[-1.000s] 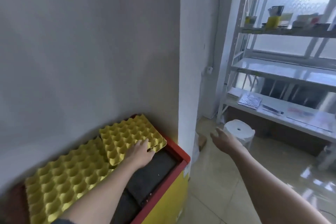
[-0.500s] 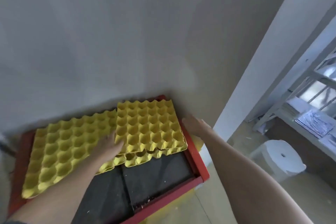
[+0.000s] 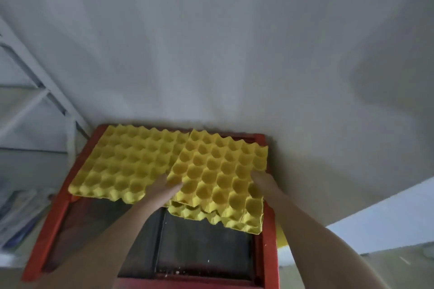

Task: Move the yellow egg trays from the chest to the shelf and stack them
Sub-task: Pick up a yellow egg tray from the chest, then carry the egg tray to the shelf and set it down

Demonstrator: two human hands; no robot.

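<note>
Two piles of yellow egg trays lie side by side on the red-rimmed chest (image 3: 269,230), against the wall. The left tray pile (image 3: 122,164) lies flat. On the right tray pile (image 3: 220,171) the top tray is tilted, its left edge raised above the trays beneath. My left hand (image 3: 164,189) grips that top tray's left edge, thumb on top and fingers under it. My right hand (image 3: 260,179) holds its right edge, fingers hidden beneath the tray.
The chest's dark sliding lids (image 3: 202,246) show in front of the trays. A white metal shelf frame (image 3: 40,91) stands at the left with papers (image 3: 16,206) on a low shelf. A grey wall rises directly behind the chest.
My view has swung left onto the chest. My right hand moved in from the chest's right side and took the top tray's right edge. The left hand slid under its left edge.
</note>
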